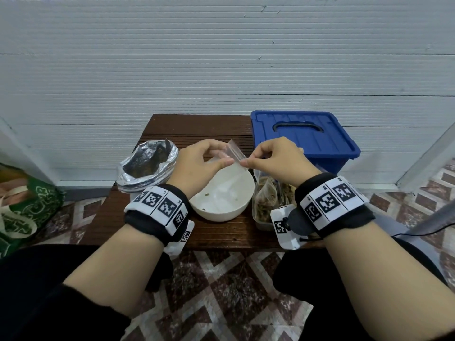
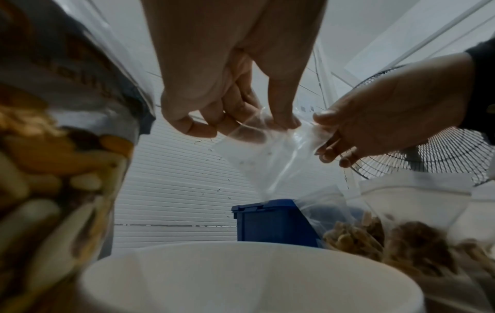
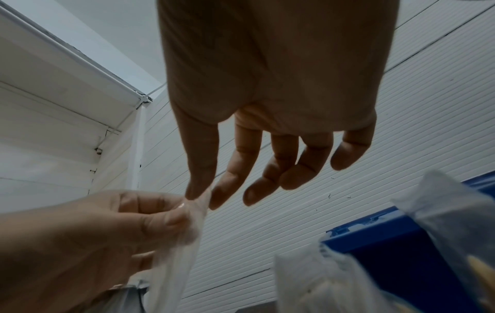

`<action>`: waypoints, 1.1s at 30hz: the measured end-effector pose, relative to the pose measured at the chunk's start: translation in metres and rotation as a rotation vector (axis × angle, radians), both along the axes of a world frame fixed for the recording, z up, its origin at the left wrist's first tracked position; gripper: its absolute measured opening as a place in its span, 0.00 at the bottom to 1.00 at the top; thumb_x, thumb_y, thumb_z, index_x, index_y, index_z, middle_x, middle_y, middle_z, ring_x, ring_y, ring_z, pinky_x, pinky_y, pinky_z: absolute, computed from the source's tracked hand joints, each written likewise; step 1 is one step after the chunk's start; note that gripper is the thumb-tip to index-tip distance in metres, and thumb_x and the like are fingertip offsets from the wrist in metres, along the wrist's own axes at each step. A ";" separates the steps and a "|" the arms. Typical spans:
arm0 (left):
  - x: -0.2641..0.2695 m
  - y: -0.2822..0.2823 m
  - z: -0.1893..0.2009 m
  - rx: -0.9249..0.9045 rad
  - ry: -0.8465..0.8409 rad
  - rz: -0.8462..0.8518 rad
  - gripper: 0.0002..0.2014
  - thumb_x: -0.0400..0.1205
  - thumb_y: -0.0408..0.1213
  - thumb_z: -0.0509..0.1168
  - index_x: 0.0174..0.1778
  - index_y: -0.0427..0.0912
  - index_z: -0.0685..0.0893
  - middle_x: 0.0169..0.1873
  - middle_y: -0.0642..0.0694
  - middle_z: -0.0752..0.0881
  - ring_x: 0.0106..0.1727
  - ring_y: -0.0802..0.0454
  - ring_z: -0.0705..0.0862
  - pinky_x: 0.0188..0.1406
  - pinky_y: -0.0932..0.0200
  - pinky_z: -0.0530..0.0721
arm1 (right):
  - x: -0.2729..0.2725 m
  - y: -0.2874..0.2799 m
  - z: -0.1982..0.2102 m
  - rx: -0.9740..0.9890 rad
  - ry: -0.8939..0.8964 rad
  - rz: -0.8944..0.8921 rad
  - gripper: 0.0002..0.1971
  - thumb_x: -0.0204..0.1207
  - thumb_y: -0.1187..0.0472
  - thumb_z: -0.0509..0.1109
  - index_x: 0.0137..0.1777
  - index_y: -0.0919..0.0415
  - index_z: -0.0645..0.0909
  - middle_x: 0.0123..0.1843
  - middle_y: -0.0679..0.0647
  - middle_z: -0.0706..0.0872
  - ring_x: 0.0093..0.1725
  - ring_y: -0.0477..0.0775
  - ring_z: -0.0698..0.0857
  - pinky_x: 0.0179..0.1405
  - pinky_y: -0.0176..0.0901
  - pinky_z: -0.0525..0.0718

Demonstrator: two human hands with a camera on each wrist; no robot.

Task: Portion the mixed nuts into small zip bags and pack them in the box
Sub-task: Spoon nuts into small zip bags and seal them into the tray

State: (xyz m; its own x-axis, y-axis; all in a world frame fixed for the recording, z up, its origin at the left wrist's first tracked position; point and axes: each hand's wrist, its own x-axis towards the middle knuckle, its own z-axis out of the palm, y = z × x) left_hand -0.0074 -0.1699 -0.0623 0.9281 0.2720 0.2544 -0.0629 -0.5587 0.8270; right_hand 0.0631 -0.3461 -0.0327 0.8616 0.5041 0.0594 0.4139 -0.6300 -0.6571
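Observation:
An empty clear small zip bag (image 1: 235, 153) hangs above the white bowl (image 1: 222, 210). My left hand (image 1: 209, 156) pinches its top edge on one side and my right hand (image 1: 268, 156) pinches it on the other with thumb and forefinger. Seen from below, the zip bag (image 2: 267, 156) dangles from the left hand (image 2: 230, 101) and the right hand (image 2: 375, 129). In the right wrist view the zip bag (image 3: 184, 239) droops between both hands. The bowl holds only a few crumbs. The foil bag of mixed nuts (image 1: 147, 166) stands open at the left. The blue box (image 1: 302, 141) stands lidded behind.
Filled zip bags of nuts (image 1: 268, 195) sit in a clear tub right of the bowl on the small brown table (image 1: 221, 237). A green bag (image 1: 27, 207) lies on the floor to the left. A fan (image 2: 428, 156) stands at the right; a white wall is behind.

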 end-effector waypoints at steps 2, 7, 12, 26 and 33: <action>0.000 0.001 0.001 -0.045 -0.007 0.017 0.11 0.74 0.39 0.77 0.46 0.59 0.84 0.37 0.57 0.89 0.45 0.73 0.83 0.52 0.76 0.74 | -0.001 0.000 0.001 0.020 0.012 -0.009 0.18 0.71 0.39 0.72 0.39 0.54 0.87 0.31 0.40 0.82 0.42 0.41 0.80 0.61 0.55 0.68; -0.002 0.001 0.002 -0.021 0.015 -0.044 0.13 0.76 0.40 0.75 0.55 0.57 0.84 0.37 0.56 0.91 0.49 0.68 0.85 0.61 0.66 0.75 | 0.000 0.002 0.003 0.038 0.007 -0.016 0.10 0.72 0.41 0.72 0.35 0.44 0.85 0.33 0.36 0.83 0.46 0.42 0.79 0.65 0.63 0.73; -0.003 0.001 0.001 0.024 0.012 -0.114 0.13 0.78 0.40 0.73 0.57 0.56 0.84 0.39 0.59 0.91 0.50 0.72 0.84 0.59 0.80 0.72 | -0.001 0.004 0.001 0.097 0.057 0.003 0.14 0.69 0.37 0.73 0.35 0.47 0.87 0.27 0.38 0.83 0.40 0.42 0.80 0.63 0.67 0.76; -0.009 -0.014 -0.008 0.104 -0.034 -0.114 0.34 0.59 0.65 0.77 0.61 0.67 0.76 0.59 0.66 0.81 0.64 0.70 0.76 0.72 0.48 0.74 | -0.004 0.009 -0.002 0.162 0.014 -0.066 0.16 0.72 0.51 0.74 0.26 0.52 0.76 0.27 0.40 0.79 0.41 0.49 0.80 0.62 0.67 0.76; -0.006 -0.014 -0.011 0.189 -0.175 -0.028 0.24 0.65 0.65 0.72 0.55 0.64 0.80 0.54 0.65 0.84 0.61 0.63 0.80 0.67 0.39 0.75 | -0.005 0.008 -0.003 0.175 0.001 -0.049 0.13 0.73 0.48 0.73 0.31 0.52 0.81 0.32 0.41 0.83 0.44 0.49 0.83 0.62 0.67 0.77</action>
State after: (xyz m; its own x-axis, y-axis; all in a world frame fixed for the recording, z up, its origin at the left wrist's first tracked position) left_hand -0.0135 -0.1839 -0.0733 0.8720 0.1795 0.4553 -0.2131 -0.6984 0.6833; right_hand 0.0585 -0.3376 -0.0353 0.8849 0.4438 0.1415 0.3849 -0.5256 -0.7586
